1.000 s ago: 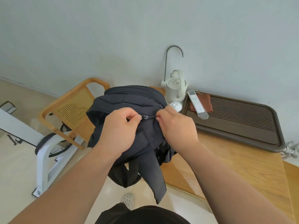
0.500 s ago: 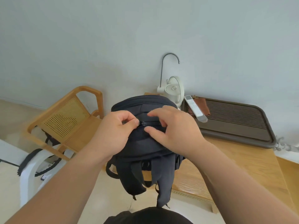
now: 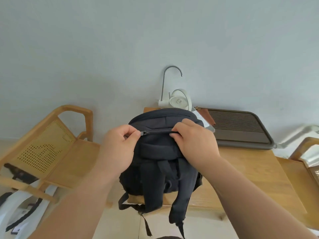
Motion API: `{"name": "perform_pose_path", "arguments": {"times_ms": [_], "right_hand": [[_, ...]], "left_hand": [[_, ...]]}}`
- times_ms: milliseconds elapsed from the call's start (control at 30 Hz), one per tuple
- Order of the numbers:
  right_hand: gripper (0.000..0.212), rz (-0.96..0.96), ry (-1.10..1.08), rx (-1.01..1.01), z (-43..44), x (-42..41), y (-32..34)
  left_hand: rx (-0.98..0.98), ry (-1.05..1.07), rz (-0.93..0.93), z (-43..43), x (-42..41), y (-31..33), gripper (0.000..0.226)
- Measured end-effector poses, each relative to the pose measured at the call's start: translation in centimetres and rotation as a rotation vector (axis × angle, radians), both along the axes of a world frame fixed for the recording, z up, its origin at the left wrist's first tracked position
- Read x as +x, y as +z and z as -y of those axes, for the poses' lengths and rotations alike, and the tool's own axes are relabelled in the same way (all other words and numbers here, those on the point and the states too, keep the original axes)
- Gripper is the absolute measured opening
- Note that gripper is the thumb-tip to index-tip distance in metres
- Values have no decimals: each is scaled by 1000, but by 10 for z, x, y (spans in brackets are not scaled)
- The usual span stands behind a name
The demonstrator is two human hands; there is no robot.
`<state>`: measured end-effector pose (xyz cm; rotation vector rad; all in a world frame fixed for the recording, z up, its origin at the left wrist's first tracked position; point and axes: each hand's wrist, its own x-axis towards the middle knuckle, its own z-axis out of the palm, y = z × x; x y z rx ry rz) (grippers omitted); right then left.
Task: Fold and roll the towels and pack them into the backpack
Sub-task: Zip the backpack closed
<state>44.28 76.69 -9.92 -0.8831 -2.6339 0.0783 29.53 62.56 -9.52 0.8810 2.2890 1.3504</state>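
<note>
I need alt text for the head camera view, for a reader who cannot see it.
A person's left hand pinches the zipper pull on top of a black backpack, while the right hand grips the fabric beside it. The backpack stands on a wooden table.

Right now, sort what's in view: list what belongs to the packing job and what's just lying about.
Job: backpack, zipper pull pinched by left hand, right hand gripping the backpack's top. No towels visible.
Lying about: white kettle, tap spout, dark tray, brown cloth, wooden chair.
</note>
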Motion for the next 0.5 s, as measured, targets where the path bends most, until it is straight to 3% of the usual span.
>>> {"name": "perform_pose_path", "arguments": {"times_ms": [167,300,367,500], "right_hand": [[18,54,25,-147,15,-16,22],[47,129,168,-145,47,-45,35],[37,223,179,-24,57,-60,27],[12,189,123,110,62,-70,5]], "left_hand": [[64,-41,151,7,-19,-3,24],[127,-127,251,12,-21,-9,23],[144,-141,260,15,-23,-14,23],[106,-151,211,24,-28,-24,25]]}}
